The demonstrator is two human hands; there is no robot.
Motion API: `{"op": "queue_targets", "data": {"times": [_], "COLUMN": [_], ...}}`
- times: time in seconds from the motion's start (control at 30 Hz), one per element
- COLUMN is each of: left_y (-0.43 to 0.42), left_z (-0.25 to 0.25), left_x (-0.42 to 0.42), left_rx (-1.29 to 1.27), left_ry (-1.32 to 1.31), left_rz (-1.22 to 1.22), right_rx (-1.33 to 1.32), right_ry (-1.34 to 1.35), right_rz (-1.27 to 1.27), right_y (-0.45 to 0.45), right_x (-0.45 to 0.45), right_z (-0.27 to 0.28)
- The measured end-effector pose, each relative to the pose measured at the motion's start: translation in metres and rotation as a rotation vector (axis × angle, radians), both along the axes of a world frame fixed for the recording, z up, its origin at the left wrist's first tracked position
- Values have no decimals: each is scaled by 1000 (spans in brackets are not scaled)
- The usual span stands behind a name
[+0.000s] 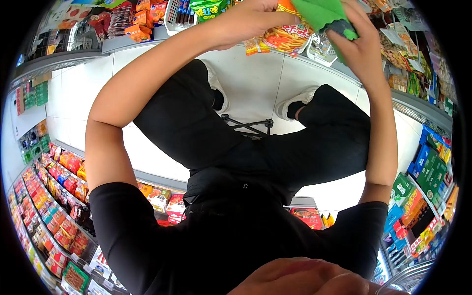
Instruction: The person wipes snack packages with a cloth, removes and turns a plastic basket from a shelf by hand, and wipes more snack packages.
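Observation:
At the top of the head view, my left hand [253, 22] is closed on the edge of an orange snack bag [289, 38] with fry-like sticks printed on it. Its fingertips are partly hidden at the frame's edge. My right hand [361, 44] grips a green cloth [317, 12] with a dark patch at its lower corner. The cloth is against or just over the upper right of the bag; I cannot tell whether they touch. Beside the bag, a white plastic basket [322, 55] holds clear-wrapped items.
A shelf edge [130, 43] runs across the front, with orange packets [140, 27] and a green snack bag [209, 9]. A folding stool's black legs [250, 127] show between my knees. Stocked shelves [54, 216] stand behind at left, and boxed goods [418, 201] at right.

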State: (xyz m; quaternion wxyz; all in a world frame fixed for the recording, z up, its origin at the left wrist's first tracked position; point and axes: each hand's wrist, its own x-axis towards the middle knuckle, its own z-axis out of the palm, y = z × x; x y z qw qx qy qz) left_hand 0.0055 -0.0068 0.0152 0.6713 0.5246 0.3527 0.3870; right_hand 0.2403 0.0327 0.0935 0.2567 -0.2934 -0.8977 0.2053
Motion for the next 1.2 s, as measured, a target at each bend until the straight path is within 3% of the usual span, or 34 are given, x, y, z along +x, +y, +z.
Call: {"op": "queue_targets", "data": {"times": [0.03,0.07,0.13,0.23,0.33,0.43,0.47,0.6,0.73,0.83,0.97,1.07,1.17,1.2], "left_y": [0,-2,-7,-8,-4,-8,-9,-4,-7,-9,-10,-10,-9,-9], "left_z": [1,1,1,-6,-6,-5,-3,4,10,21,12,9,15,14], "left_x": [0,-1,-4,-2,3,12,10,9,12,6,5,7,8,8], "left_rx": [32,88,201,182,-86,-306,-345,-527,-561,-610,-662,-663,-650,-644], "left_ry": [3,54,156,145,26,-395,-409,-645,-695,-799,-756,-752,-749,-736], "left_rz": [-27,-38,-59,-69,-118,6,-5,-201,-68,-192,-126,-129,-134,-109], "right_rx": [-10,89,19,-6,27,50,27,58,66,-6,-23,-56,-2,12], "right_ry": [-35,100,126,120,20,142,195,110,122,156,63,138,85,110], "right_rz": [9,135,151,142,-30,56,76,41,73,125,240,273,130,194], "right_y": [-5,6,-7,-6,5,-1,-4,2,-1,-4,-2,6,1,1], "right_x": [-3,0,-10,-11,-3,-4,-7,-3,-7,-8,-3,-1,-2,-1], "right_z": [4,-18,-12,-11,-10,-19,-19,-13,-20,-16,-11,-19,-20,-20]}}
